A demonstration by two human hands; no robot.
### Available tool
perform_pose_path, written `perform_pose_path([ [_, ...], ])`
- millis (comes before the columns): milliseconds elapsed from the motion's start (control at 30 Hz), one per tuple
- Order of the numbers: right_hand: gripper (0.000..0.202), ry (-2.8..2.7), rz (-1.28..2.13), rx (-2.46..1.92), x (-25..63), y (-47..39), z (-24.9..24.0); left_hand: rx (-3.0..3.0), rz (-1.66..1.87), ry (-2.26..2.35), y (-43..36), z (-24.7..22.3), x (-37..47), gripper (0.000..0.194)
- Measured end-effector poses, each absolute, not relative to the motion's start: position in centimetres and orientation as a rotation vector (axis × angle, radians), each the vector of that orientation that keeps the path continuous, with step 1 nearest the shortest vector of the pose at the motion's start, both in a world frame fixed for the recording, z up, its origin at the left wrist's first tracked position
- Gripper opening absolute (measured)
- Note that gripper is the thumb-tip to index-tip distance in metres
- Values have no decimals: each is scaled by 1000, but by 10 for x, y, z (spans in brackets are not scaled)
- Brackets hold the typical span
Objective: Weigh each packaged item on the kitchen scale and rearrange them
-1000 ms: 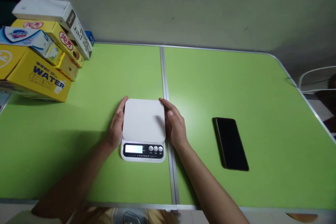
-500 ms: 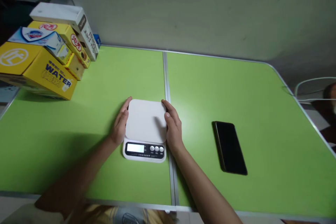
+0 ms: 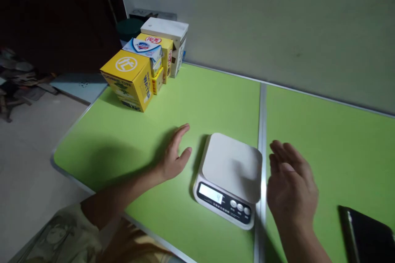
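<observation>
A white kitchen scale (image 3: pixel 233 166) with a lit display and round buttons lies on the green table, just left of the metal seam. To its left is my left hand (image 3: pixel 176 156), thumb and fingers apart, holding nothing and not touching the scale. On the other side my right hand (image 3: pixel 291 185) is raised, palm turned towards the scale, its fingers somewhat curved and empty. A gap shows between this hand and the scale. The right hand's shadow falls on the weighing plate.
Boxes stand together at the back left: a yellow box (image 3: pixel 126 78), a blue and white box (image 3: pixel 143 47), another yellow box (image 3: pixel 168 59) and a white box (image 3: pixel 165 26). A black phone (image 3: pixel 368 234) lies at the lower right. A wall (image 3: pixel 277 20) rises behind the table.
Both hands have let go of the scale's sides and moved apart. The view has turned left, so the boxes and scale appear further right. Marks now show on the display.
</observation>
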State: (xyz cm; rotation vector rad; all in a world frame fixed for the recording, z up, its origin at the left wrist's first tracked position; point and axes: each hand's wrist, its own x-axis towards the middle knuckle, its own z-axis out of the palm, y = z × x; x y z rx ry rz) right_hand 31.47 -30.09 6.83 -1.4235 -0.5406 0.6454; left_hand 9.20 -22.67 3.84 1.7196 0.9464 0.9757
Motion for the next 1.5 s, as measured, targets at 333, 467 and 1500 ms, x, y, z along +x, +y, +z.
perform_pose_path([
  [333, 67, -1707, 733, -1425, 220, -227, 118, 2448, 1493, 1287, -156, 94, -3, 57],
  [467, 75, -2017, 474, -1291, 179, -174, 125, 2575, 1342, 1435, -132, 103, -13, 65],
  [1500, 99, -1718, 740, -1321, 259, -239, 172, 2006, 1020, 907, -218, 102, 14, 67],
])
